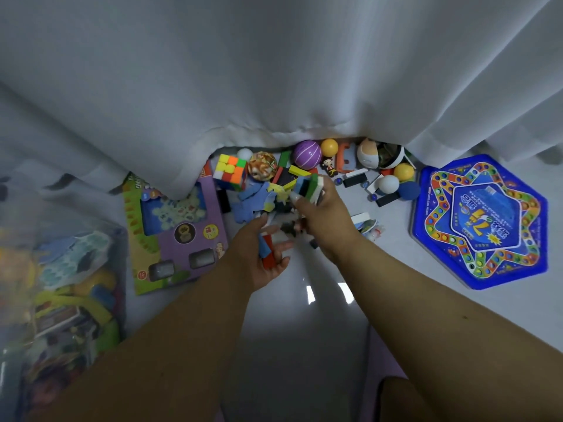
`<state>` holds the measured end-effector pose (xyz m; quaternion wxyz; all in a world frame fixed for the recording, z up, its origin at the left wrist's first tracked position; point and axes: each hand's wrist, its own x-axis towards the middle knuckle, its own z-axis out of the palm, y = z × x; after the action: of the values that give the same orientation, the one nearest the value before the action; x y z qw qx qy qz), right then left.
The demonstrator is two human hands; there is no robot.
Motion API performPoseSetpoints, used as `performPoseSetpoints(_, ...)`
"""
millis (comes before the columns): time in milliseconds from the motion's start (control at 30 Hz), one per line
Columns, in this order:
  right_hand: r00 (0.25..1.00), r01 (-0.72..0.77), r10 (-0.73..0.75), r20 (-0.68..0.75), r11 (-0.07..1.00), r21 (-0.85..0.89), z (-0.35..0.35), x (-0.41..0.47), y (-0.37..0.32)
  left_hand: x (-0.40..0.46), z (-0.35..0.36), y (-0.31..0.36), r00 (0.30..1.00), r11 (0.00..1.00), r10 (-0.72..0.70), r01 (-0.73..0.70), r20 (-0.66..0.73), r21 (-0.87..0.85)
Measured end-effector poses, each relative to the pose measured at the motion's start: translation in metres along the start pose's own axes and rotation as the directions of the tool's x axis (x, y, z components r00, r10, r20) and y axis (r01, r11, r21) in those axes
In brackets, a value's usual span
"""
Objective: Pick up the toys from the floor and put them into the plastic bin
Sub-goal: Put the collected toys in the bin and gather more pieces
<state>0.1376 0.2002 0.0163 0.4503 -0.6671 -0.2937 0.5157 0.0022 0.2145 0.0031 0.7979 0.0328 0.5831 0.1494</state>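
Toys: a heap of toys is spread on the grey floor under the hem of the white curtain.
Writing: on the blue hexagonal game board a yellow "7" is seen upside down; the other print cannot be read.
Balls: two yellow, two white and one purple striped ball are counted.
Cube: one colour cube.
Plastic bin: the clear bin, already filled with toys, is placed at the far left.
Right hand: a stack of flat blocks is pinched by the curled fingers.
Left hand: palm is turned up, fingers are relaxed, some red and blue blocks are carried.
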Motion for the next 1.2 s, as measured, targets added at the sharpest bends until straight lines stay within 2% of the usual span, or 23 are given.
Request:
performPoseSetpoints(33,0.996,-0.083,0.087,-0.018,0.98,0.183,-0.002,-0.002,-0.005,-0.005,0.001,0.003,1.0,1.0,-0.001,0.001,-0.013,0.025)
performPoseSetpoints(67,0.987,-0.149,0.163,-0.006,0.915,0.375,-0.003,-0.005,-0.011,-0.011,0.001,0.005,1.0,0.999,0.0,0.001,-0.019,0.045)
performPoseSetpoints(133,0.963,-0.245,0.256,0.083,0.707,0.664,-0.002,-0.011,-0.02,-0.026,0.004,0.01,1.0,0.998,0.022,-0.022,0.003,0.062)
performPoseSetpoints(200,0.952,-0.293,0.253,0.174,0.574,0.765,0.004,-0.021,-0.03,-0.045,0.007,0.018,0.998,0.995,0.061,-0.062,0.006,0.081)
performPoseSetpoints(300,0.946,-0.322,0.191,0.26,0.504,0.801,0.019,-0.036,-0.05,-0.073,0.002,0.039,0.99,0.98,0.127,-0.116,-0.061,0.164)
performPoseSetpoints(367,0.945,-0.325,0.161,0.284,0.538,0.778,0.032,-0.046,-0.066,-0.094,-0.007,0.057,0.976,0.939,0.19,-0.15,-0.106,0.311)
performPoseSetpoints(467,0.941,-0.319,0.129,0.313,0.649,0.691,0.063,-0.067,-0.091,-0.137,-0.029,0.083,0.946,0.844,0.281,-0.164,-0.16,0.511)
performPoseSetpoints(633,0.915,-0.342,0.128,0.382,0.749,0.567,0.136,-0.115,-0.131,-0.227,-0.085,0.118,0.877,0.738,0.402,-0.139,-0.264,0.661)
performPoseSetpoints(733,0.874,-0.374,0.132,0.467,0.796,0.475,0.186,-0.146,-0.149,-0.279,-0.129,0.123,0.802,0.698,0.495,-0.139,-0.333,0.703)
performPoseSetpoints(833,0.825,-0.394,0.194,0.531,0.871,0.294,0.233,-0.172,-0.156,-0.31,-0.177,0.111,0.724,0.723,0.537,-0.131,-0.433,0.678)
performPoseSetpoints(933,0.798,-0.309,0.236,0.554,0.95,0.04,0.271,-0.191,-0.155,-0.325,-0.216,0.092,0.723,0.827,0.465,-0.15,-0.51,0.542)
performPoseSetpoints(1000,0.775,-0.248,0.247,0.581,0.966,-0.079,0.287,-0.205,-0.155,-0.331,-0.233,0.083,0.731,0.867,0.435,-0.182,-0.525,0.465)
performPoseSetpoints(1100,0.75,-0.244,0.287,0.596,0.958,-0.153,0.295,-0.218,-0.157,-0.338,-0.245,0.079,0.722,0.885,0.436,-0.239,-0.536,0.398)
performPoseSetpoints(1200,0.736,-0.26,0.298,0.608,0.953,-0.153,0.294,-0.219,-0.154,-0.34,-0.249,0.08,0.684,0.863,0.473,-0.233,-0.554,0.449)
